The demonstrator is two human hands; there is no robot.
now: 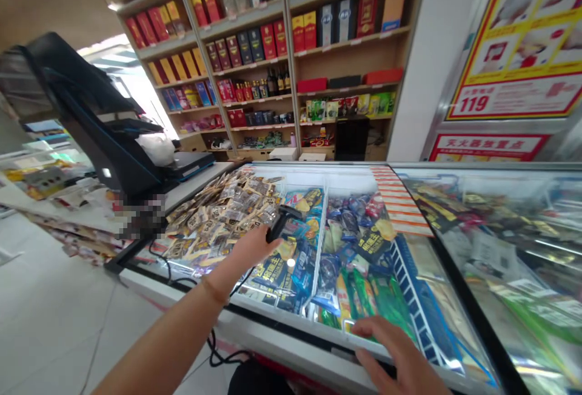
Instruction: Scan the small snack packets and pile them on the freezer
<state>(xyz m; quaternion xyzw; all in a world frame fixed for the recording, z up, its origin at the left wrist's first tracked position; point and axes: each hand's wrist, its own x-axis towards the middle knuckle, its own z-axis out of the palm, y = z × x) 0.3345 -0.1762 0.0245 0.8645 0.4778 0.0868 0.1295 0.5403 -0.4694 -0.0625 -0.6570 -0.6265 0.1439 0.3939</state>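
Fingers of the left hand (258,243) are curled round the grip of a black handheld scanner (275,229), though most of them are hidden behind the wrist and the grip. The scanner is above the glass top of a chest freezer (273,335), left of its middle, its head pointing to the right, just beside a heap of brown-and-clear packets (213,222) that covers the left rear corner. The fingers of the right hand (398,352) are spread, thumb apart from the rest, at the front edge right of the middle; whether they touch the rim, I cannot tell. Under the glass, a white wire divider (321,243) runs from the front edge toward the rear, with blue bags (304,264) to its left and green packs (364,295) to its right, nearer the front. A striped strip (402,198) lies across the top from the rear edge. Beyond the left edge stands a black terminal (84,110); shelves of boxes rise behind the rear edge.
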